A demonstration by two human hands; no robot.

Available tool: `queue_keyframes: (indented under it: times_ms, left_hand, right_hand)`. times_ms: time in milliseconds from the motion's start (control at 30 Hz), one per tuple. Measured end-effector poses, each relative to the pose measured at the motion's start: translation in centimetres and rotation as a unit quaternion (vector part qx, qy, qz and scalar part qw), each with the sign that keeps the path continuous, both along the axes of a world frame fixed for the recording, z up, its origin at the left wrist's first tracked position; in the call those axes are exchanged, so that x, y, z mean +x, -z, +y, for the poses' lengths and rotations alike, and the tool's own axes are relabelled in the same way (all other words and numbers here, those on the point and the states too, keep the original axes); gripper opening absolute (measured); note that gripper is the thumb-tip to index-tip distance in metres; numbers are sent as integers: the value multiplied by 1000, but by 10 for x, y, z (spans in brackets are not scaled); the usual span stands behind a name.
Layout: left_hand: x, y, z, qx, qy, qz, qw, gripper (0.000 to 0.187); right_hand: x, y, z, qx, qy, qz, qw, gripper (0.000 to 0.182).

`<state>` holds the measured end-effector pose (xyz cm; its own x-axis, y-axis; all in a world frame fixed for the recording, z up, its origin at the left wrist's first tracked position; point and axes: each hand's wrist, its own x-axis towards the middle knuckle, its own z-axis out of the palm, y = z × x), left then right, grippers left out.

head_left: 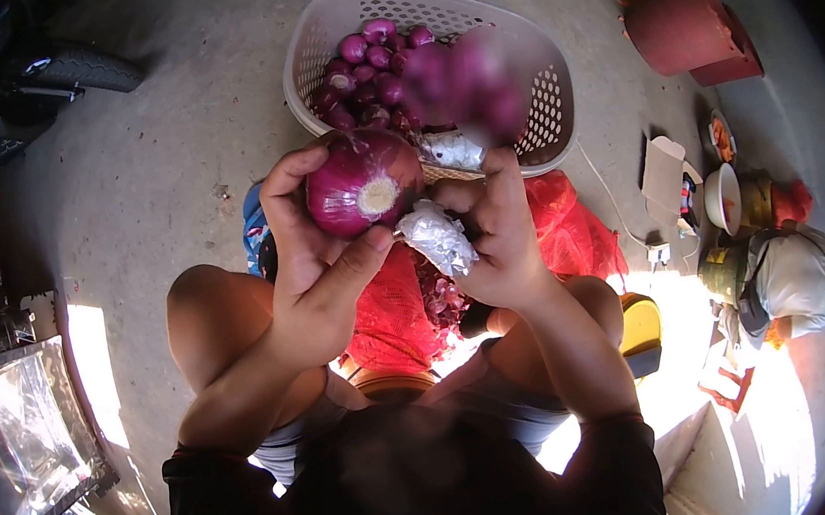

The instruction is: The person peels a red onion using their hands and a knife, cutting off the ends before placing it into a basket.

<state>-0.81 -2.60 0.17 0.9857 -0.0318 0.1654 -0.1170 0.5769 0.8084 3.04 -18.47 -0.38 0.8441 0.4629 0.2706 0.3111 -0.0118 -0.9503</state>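
My left hand (308, 268) grips a large red onion (360, 185), root end facing me, fingers wrapped over its left side and thumb under it. My right hand (496, 239) is closed around something wrapped in white, crinkled material (439, 238), pressed against the onion's lower right; what is inside the wrapping is hidden. Just beyond the hands stands a white perforated plastic basket (310, 47) holding several peeled red onions (368, 76). Below the hands, between my knees, lie purple onion skins (442, 300) on a red mesh sack (393, 310).
The floor is bare concrete. Red-brown pots (685, 28) stand at the upper right. Bowls, tins and a cardboard piece (663, 171) sit at the right, with a seated person (792, 283) beside them. A tyre (86, 71) lies at the upper left, clear plastic sheeting (19, 440) at the lower left.
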Motion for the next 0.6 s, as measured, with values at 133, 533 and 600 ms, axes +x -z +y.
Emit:
queue_keyframes:
  times_ms: [133, 533, 600]
  left_hand:
    - [1, 2, -1, 14, 13, -35, 999, 61]
    - [0, 0, -4, 20, -3, -49, 999, 61]
    - [-1, 2, -4, 25, -12, -51, 998, 61]
  right_hand:
    - [1, -1, 2, 10, 4, -32, 999, 55]
    - [-2, 0, 0, 20, -13, -24, 999, 54]
    - [-3, 0, 2, 19, -11, -27, 999, 54]
